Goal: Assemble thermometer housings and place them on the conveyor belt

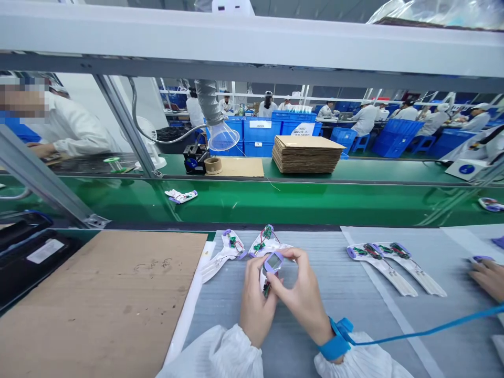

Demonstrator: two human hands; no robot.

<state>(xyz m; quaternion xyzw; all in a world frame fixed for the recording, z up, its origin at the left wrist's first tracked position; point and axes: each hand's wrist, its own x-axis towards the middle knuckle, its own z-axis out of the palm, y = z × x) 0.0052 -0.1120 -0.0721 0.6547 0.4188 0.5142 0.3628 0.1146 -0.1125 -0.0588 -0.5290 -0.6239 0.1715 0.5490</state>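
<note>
My left hand point(255, 304) and my right hand point(305, 294) are both closed around a white and purple handheld device housing point(273, 262). Its small grey screen faces up, and a bit of green circuit board shows lower down between my fingers. The right thumb and fingers pinch the purple screen end; the left fingers wrap the body, much of which they hide. Just beyond my hands lie two similar housing halves, one at left point(226, 253) and another point(268, 242) partly behind my fingers, both with green boards and thin wires. A blue wrist strap point(334, 341) circles my right wrist.
Two more housing halves point(388, 268) lie to the right, near another person's hand point(490, 278). A blue cord point(425, 331) crosses there. Cardboard point(118, 294) covers the left side. Behind runs a green conveyor belt point(244, 202) carrying a housing piece point(181, 196); stacked cardboard point(307, 155) stands beyond.
</note>
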